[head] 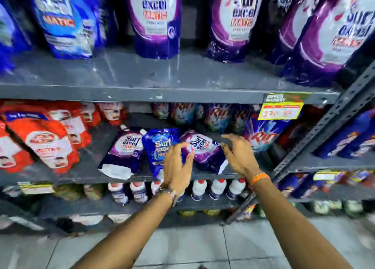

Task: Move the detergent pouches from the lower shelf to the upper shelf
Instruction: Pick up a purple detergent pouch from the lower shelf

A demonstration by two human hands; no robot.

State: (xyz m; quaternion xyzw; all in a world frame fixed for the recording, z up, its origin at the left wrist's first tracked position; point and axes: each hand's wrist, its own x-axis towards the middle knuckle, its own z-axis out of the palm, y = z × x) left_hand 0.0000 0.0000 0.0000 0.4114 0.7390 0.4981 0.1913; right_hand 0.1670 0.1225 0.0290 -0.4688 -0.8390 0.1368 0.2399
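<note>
Three detergent pouches lie on the lower shelf (85,173): a purple one (123,155) at the left, a blue one (157,146) in the middle and a purple one (205,151) at the right. My left hand (176,165) is spread over the blue pouch, fingertips touching the right purple pouch's left edge. My right hand (239,153) hovers open at that pouch's right side, fingers curved and apart from it. The upper shelf (142,75) carries standing blue and purple pouches (156,19) along its back, with bare grey board in front.
Red pouches (44,138) fill the lower shelf's left side; Rin packs (261,134) stand at the back right. A yellow price tag (281,109) hangs from the upper shelf's edge. White bottles (217,187) line the shelf below. A perforated steel upright (324,126) slants at the right.
</note>
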